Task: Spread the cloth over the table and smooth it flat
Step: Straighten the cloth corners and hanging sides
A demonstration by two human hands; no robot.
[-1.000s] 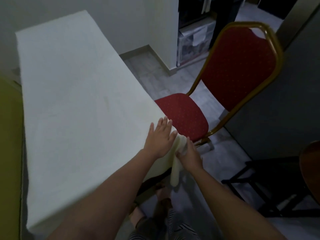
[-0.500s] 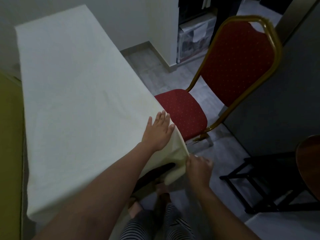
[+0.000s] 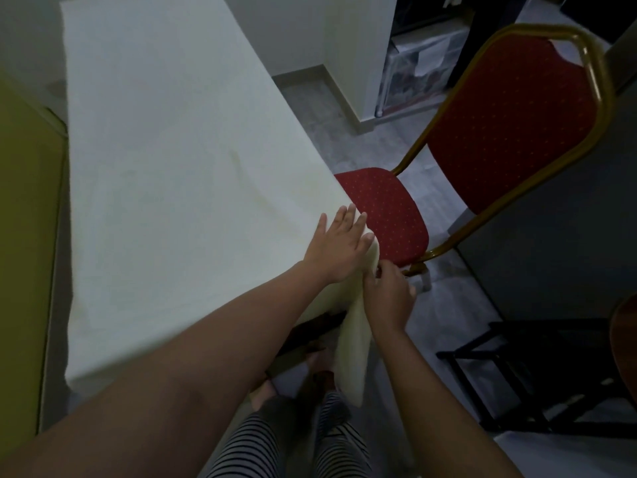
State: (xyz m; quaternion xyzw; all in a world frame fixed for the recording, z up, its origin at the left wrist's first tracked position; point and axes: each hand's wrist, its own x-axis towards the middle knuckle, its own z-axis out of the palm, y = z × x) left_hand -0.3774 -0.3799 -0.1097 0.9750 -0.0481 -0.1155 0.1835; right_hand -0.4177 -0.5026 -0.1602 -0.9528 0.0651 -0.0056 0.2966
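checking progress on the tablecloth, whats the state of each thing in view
cloth: spread over the table, corner hanging down
left hand: flat, pressing the cloth at the table corner
right hand: pinching the hanging cloth edge
red chair: upright, unoccupied, seat beside the table corner

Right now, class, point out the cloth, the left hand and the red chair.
cloth [image 3: 179,160], head view, flat top surface over the table.
left hand [image 3: 339,248], head view, back of the hand.
red chair [image 3: 386,212], head view, seat cushion.
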